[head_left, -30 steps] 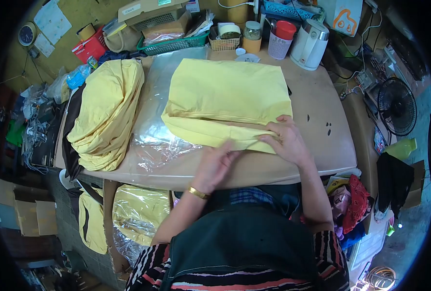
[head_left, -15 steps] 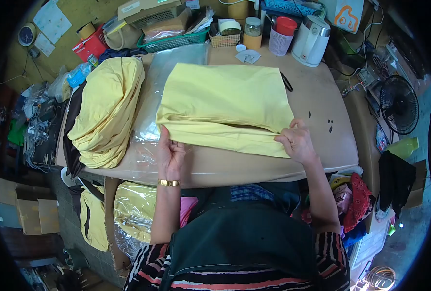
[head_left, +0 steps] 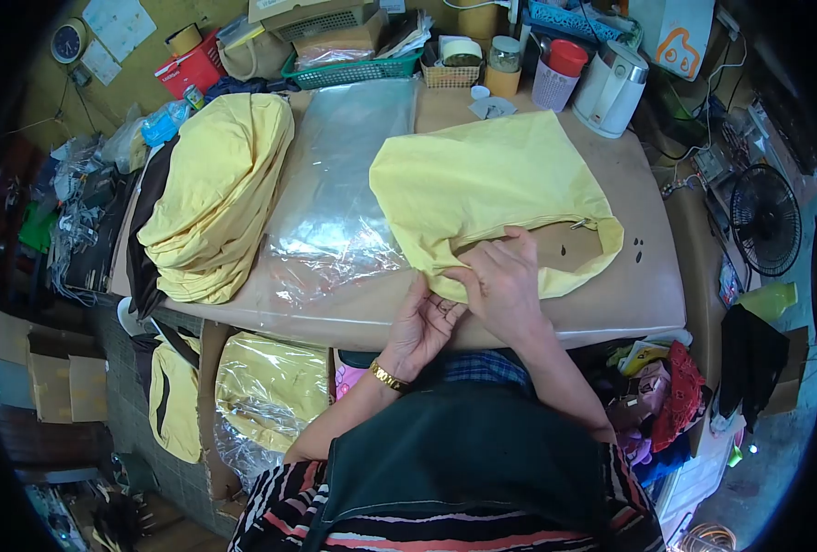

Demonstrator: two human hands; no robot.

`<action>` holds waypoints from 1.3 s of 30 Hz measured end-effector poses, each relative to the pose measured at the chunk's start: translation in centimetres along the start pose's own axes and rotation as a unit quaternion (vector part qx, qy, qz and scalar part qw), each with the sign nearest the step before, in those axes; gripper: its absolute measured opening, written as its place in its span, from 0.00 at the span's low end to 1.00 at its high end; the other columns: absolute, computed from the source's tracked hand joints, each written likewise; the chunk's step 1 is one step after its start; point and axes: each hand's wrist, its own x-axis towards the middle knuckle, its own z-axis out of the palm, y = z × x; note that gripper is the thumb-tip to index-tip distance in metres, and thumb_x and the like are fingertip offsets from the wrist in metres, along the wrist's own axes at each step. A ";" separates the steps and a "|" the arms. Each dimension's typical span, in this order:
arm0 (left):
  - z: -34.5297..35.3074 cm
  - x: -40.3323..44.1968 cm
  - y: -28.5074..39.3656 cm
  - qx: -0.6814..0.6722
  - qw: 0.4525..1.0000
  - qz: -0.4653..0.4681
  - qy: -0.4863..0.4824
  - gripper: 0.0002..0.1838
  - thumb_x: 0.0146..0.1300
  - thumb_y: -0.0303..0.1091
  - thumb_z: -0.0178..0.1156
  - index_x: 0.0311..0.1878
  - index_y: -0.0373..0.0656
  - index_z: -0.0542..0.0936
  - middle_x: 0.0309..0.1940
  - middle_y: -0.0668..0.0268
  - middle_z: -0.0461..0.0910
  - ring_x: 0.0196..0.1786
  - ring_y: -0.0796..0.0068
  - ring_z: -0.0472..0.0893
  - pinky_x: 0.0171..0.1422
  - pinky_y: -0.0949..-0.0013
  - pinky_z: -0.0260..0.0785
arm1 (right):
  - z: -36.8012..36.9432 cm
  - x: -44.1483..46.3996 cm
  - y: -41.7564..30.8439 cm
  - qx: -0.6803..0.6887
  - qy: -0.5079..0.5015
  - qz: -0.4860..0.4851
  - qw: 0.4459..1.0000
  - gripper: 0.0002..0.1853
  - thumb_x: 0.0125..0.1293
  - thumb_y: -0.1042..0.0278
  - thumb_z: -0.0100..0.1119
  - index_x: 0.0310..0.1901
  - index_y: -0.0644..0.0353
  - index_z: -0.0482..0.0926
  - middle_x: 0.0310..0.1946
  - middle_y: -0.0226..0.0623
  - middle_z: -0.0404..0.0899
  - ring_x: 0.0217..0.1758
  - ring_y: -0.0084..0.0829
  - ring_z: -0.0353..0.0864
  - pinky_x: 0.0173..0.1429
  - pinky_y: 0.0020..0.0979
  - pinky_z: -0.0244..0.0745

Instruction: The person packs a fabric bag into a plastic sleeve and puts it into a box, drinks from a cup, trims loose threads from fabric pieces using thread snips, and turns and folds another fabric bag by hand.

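Observation:
A yellow cloth bag (head_left: pixel 486 175) lies on the padded table, its near edge spread apart into a long gap through which the tan tabletop shows. My left hand (head_left: pixel 422 322), with a gold-coloured watch or bracelet at the wrist, pinches the hem at the left end of this gap. Close beside it, my right hand (head_left: pixel 502 283) is closed on the same hem, thumb and fingers pressed together. A small dark, metallic-looking piece (head_left: pixel 583 223) sits at the right end of the opening. Both hands are almost touching.
Clear plastic sheets (head_left: pixel 339 175) lie left of the bag, beside a heap of yellow cloth (head_left: pixel 220 202) with dark edging. Baskets (head_left: pixel 353 72), jars and a white kettle (head_left: pixel 611 89) line the back. A fan (head_left: pixel 762 221) stands at right.
My right hand has moved left from the bag's right corner to beside my left hand, which shifted right. The bag has turned and its near opening now gapes wide.

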 end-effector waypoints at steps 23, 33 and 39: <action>-3.2 -1.0 0.1 -0.163 0.983 -0.076 0.036 0.10 0.74 0.34 0.49 0.45 0.38 0.76 0.34 0.66 0.81 0.36 0.74 0.83 0.50 0.60 0.80 | -0.5 1.4 4.0 0.224 -0.143 0.130 0.955 0.09 0.60 0.75 0.64 0.42 0.64 0.80 0.36 0.43 0.81 0.38 0.41 0.82 0.44 0.34 0.76; -1.2 -5.3 3.0 0.159 0.981 -0.065 0.090 0.19 0.74 0.44 0.53 0.56 0.37 0.75 0.37 0.64 0.81 0.35 0.76 0.80 0.41 0.70 0.76 | 1.9 -1.6 7.1 0.080 -0.209 0.111 0.968 0.17 0.56 0.73 0.66 0.49 0.59 0.79 0.45 0.40 0.79 0.51 0.46 0.75 0.58 0.40 0.70; 2.6 -6.9 7.4 0.803 0.432 0.406 0.065 0.20 0.58 0.33 0.70 0.50 0.36 0.76 0.37 0.58 0.77 0.39 0.62 0.80 0.39 0.64 0.72 | 2.2 -1.7 6.4 0.037 -0.235 0.096 0.967 0.16 0.58 0.71 0.65 0.48 0.60 0.78 0.46 0.40 0.75 0.51 0.46 0.75 0.60 0.41 0.67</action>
